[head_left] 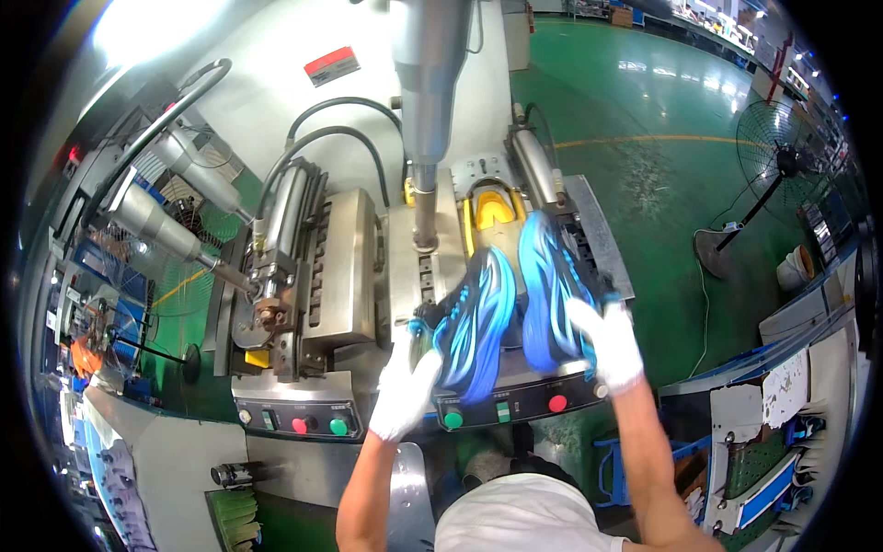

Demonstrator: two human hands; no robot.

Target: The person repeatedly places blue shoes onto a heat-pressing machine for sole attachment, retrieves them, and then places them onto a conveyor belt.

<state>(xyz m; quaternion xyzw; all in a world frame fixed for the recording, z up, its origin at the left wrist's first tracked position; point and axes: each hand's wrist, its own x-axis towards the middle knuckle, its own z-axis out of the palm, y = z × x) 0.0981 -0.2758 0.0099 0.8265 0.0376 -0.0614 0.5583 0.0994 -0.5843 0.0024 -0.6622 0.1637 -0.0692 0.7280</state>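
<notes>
Two black sneakers with swirled blue and light-blue soles are held side by side over the front of a metal press, toes pointing away from me. My left hand [407,386], in a white glove, is closed around the heel end of the left sneaker [478,322]. In a matching glove, my right hand [609,345] grips the right sneaker [549,299] near its heel. Some fingers of both hands are hidden behind the shoes. Just beyond the toes lies a yellow, rounded pad [494,210] in the right-hand station of the press.
A thick vertical cylinder [428,83] comes down in front of me. To its left stands a second metal station [342,267] with hoses. The front control panel [299,416] carries red and green buttons. A floor fan [786,161] and a white bucket [795,270] stand at right.
</notes>
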